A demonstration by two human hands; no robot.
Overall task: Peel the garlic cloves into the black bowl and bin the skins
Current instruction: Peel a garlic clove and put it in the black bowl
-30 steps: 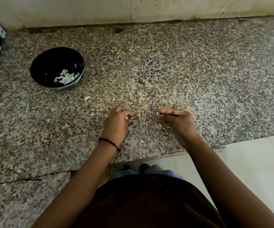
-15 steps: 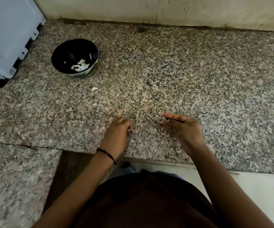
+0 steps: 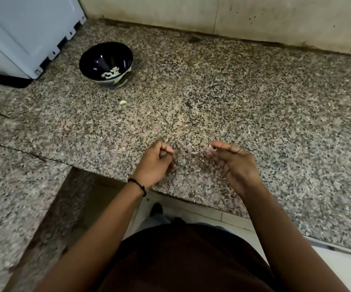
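Grip of right hand (image 3: 233, 163) pinches garlic scrap (image 3: 210, 148), far from black bowl (image 3: 97, 57).

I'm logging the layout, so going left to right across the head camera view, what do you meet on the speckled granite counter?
In order: white plastic appliance → round black bowl → left hand → right hand, pinching a pale garlic scrap at its fingertips.

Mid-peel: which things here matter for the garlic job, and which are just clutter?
Job: black bowl, peeled cloves in it, garlic bit pinched in right hand, left hand, loose garlic piece on granite counter.
Lying about: white appliance, black wristband.
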